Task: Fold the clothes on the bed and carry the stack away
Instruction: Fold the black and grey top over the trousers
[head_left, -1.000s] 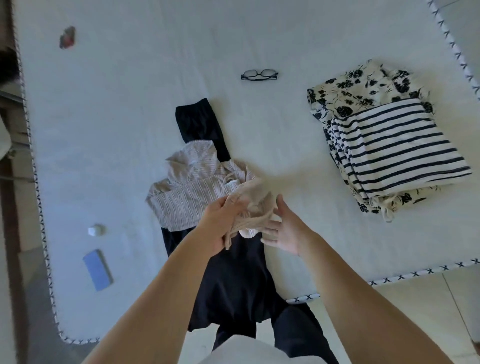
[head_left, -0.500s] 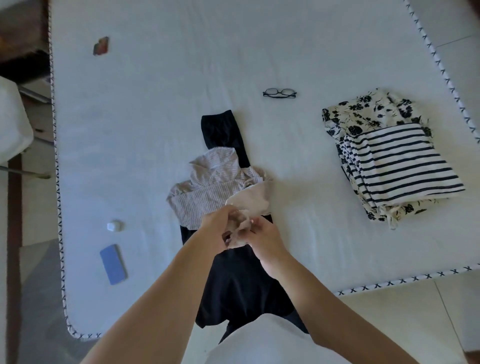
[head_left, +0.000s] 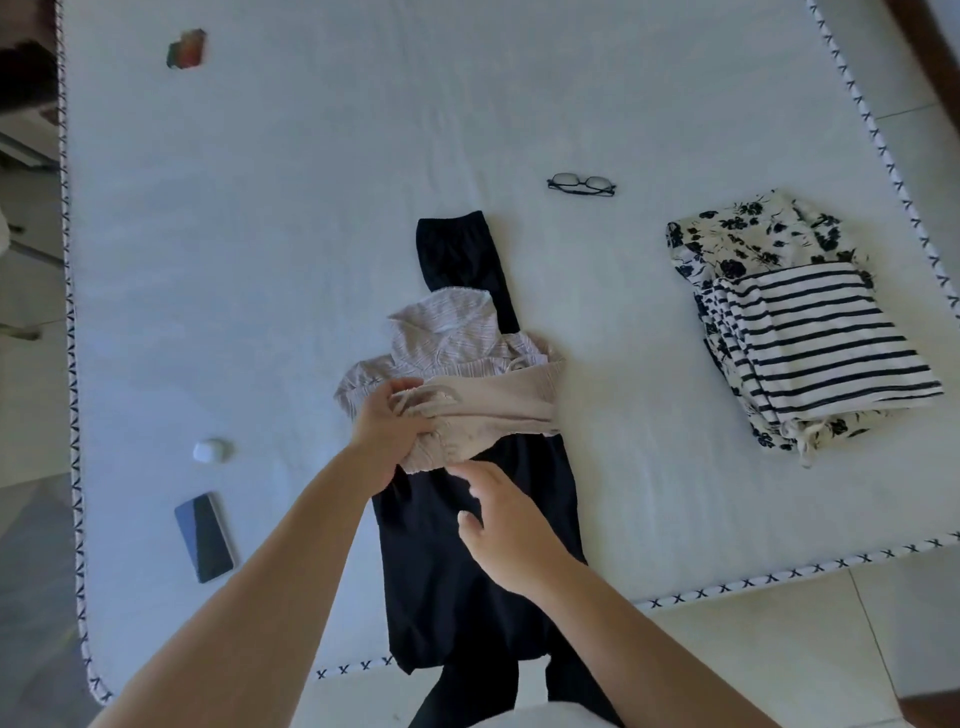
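Observation:
A beige ribbed garment (head_left: 488, 405) lies partly folded across a long black garment (head_left: 467, 561) in the middle of the white bed (head_left: 311, 208). My left hand (head_left: 389, 431) grips the beige garment's left end, fingers curled over its folded edge. Just below that garment my right hand (head_left: 504, 525) hovers over the black cloth with relaxed fingers, holding nothing. At the right sits a folded stack: a black-and-white striped top (head_left: 821, 343) on a floral piece (head_left: 753, 234).
Black-framed glasses (head_left: 581, 184) lie beyond the clothes. A phone (head_left: 203, 537) and a small white case (head_left: 212, 450) sit near the bed's left edge, a small reddish object (head_left: 186, 48) at the far left. Tiled floor (head_left: 779, 649) lies below the bed's stitched front edge.
My right hand let go of the beige garment and drew back toward me. The beige cloth, bunched between both hands before, now lies spread in a folded band.

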